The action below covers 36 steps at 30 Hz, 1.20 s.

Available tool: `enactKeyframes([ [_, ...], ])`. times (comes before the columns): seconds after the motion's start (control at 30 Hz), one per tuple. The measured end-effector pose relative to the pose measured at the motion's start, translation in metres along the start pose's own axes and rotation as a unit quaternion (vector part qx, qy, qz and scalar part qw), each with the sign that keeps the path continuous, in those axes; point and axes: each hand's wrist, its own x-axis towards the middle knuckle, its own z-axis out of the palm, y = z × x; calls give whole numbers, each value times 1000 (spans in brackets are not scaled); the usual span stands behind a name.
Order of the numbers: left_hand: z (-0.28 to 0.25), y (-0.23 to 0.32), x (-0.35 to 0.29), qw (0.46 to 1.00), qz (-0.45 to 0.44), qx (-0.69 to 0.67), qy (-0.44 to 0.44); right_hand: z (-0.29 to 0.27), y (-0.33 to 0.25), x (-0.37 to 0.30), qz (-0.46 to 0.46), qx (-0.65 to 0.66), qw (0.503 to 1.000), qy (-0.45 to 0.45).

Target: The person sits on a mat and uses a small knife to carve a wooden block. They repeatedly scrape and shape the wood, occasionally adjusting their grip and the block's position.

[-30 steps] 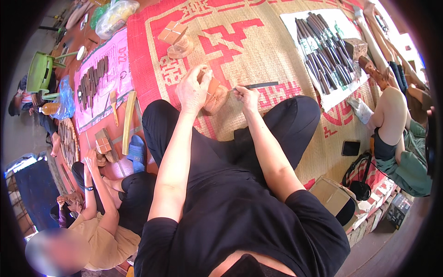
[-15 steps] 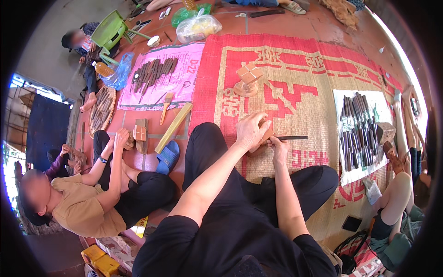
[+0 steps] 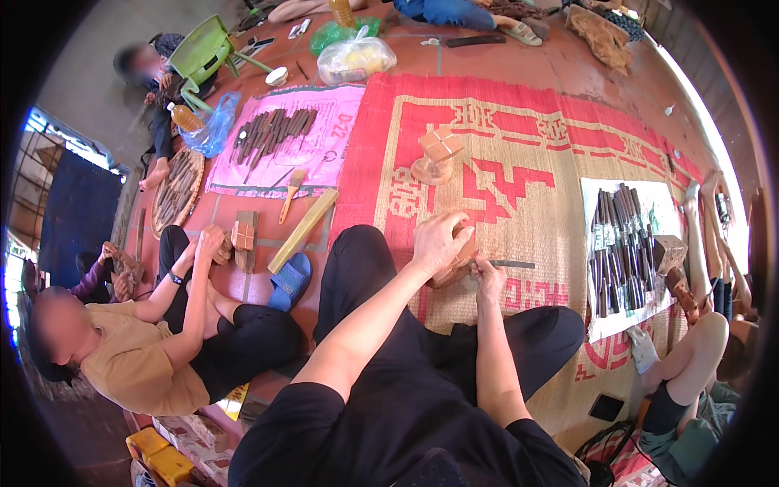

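My left hand (image 3: 441,243) is closed over a brown wooden block (image 3: 453,274) just ahead of my crossed legs, and its palm and fingers hide much of the block. Close against the block's right side, my right hand (image 3: 489,277) pinches a thin dark stick (image 3: 518,265) that points out to the right. How the stick's inner end meets the block is hidden by the fingers. Farther ahead on the mat, a squared wooden block with pale crossed lines (image 3: 441,144) rests on a round wooden piece (image 3: 432,170).
A red and tan woven mat (image 3: 535,195) lies under my work. At right, dark sticks (image 3: 621,243) cover a white sheet; at left, more lie on a pink sheet (image 3: 333,154). A brush (image 3: 290,195), wooden strip (image 3: 302,231) and blue slipper (image 3: 290,282) lie left. People sit on both sides.
The whole view has shifted slightly as my head moved. My hands keep the same hold on the block and the stick, with only a slight shift.
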Motion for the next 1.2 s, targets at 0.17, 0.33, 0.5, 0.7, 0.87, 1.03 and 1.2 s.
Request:
enactKeyframes([
  [0.17, 0, -6, -2, 1000, 9, -3, 15, 11, 0, -7, -19, 24, 999, -22],
  [0.33, -5, 2, 1, 1000, -20, 0, -17, 4, 2, -3, -6, 15, 1000, -2],
  [0.5, 4, -9, 0, 1000, 6, 13, 20, 11, 2, 0, -20, -1, 999, -41],
  [0.7, 6, -1, 1, 1000, 7, 2, 15, -4, 1, 3, 15, -18, 999, 31],
  [0.87, 2, 5, 0, 1000, -13, 1, -10, 14, -2, -6, -24, -45, 999, 0],
  [1.03, 2, 2, -1, 1000, 8, -10, 4, -1, 4, 2, -2, 5, 998, 57],
  [1.2, 1, -1, 0, 1000, 4, -6, 9, 13, 5, 3, -14, -37, 999, -6],
])
